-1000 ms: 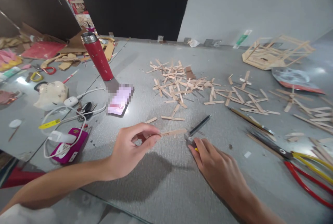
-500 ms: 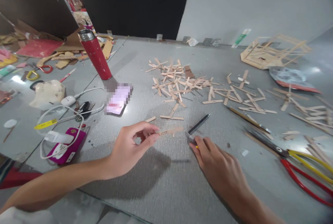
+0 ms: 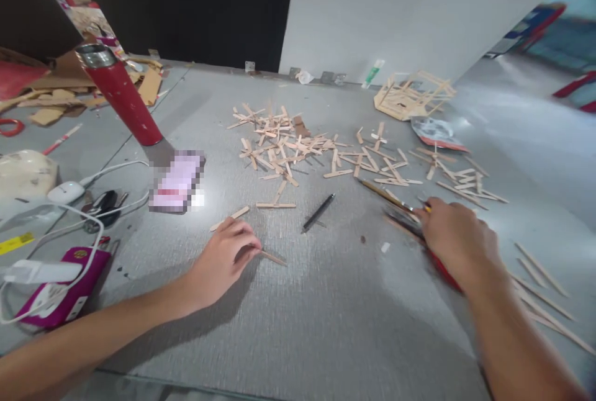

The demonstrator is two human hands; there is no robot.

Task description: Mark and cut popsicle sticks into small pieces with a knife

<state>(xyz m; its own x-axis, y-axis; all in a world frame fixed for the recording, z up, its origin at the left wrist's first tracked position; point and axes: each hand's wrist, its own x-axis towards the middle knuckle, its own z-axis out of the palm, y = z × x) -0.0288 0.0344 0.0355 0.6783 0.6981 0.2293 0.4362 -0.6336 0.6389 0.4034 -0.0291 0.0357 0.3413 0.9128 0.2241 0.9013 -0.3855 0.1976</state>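
Observation:
My left hand [image 3: 223,258] rests low on the grey table [image 3: 326,314], its fingers pinched on a thin wooden stick [image 3: 273,257] that lies flat and points right. My right hand [image 3: 454,236] is far to the right, its fingers curled down over a bundle of long tools. A red handle [image 3: 442,274] shows under the palm and a bit of yellow [image 3: 427,207] at the fingertips. What the fingers grip is hidden. A black pen [image 3: 318,212] lies between the two hands.
A heap of cut wooden sticks [image 3: 279,140] spreads across the middle, with more sticks [image 3: 544,277] at the right. A stick frame model [image 3: 412,95] stands at the back. On the left are a red flask [image 3: 121,100], a lit phone [image 3: 177,180], a magenta power bank [image 3: 60,292] and cables.
My right hand left the spot beside the pen and went right onto the red-handled tools. My left hand lowered its stick to the table. The view swung right.

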